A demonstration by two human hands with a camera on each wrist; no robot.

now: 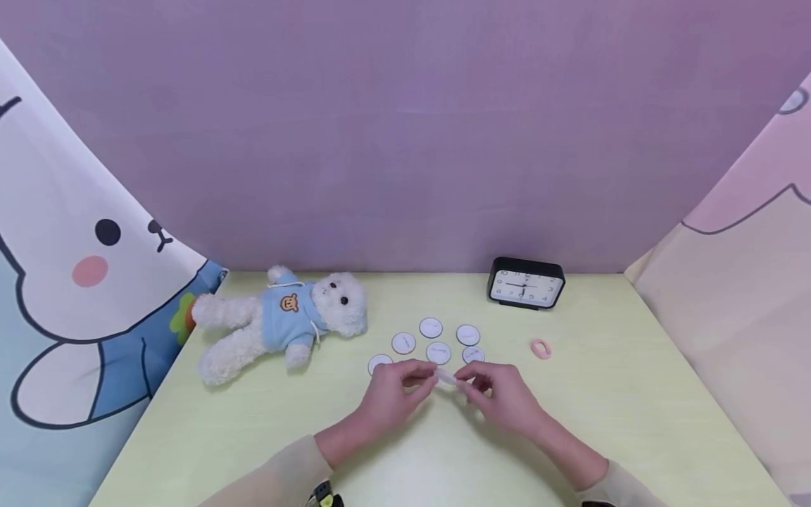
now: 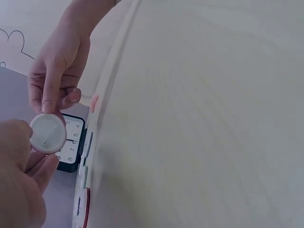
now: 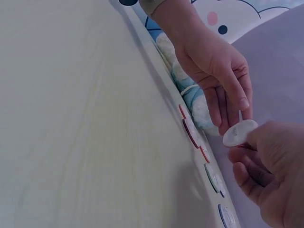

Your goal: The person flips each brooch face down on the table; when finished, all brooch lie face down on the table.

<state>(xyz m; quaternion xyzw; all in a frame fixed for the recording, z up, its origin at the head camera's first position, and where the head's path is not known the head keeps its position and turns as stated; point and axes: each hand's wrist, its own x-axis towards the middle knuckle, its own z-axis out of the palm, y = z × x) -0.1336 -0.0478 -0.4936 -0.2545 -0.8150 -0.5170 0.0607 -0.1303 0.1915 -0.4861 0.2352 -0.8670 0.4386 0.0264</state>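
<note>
A white round disc [image 1: 446, 377] is raised above the table between my two hands. My left hand [image 1: 389, 394] pinches its left edge, and my right hand [image 1: 507, 398] grips the opposite edge with thumb and fingers. In the left wrist view the disc's pale face [image 2: 47, 130] has a small mark near its middle. From the right wrist, the disc [image 3: 237, 135] appears tilted, with a thin white sliver [image 3: 240, 115] beside the left fingertips. Just beyond the hands lie several similar discs [image 1: 431, 327] with dark or coloured rims and writing on white faces.
A white plush bear [image 1: 285, 317] in a blue hoodie lies at the back left of the pale table [image 1: 266, 436]. Back right stands a black alarm clock [image 1: 526, 284], and a pink ring-shaped band [image 1: 541, 348] lies in front of it. Fabric walls [image 1: 405, 141] surround the table.
</note>
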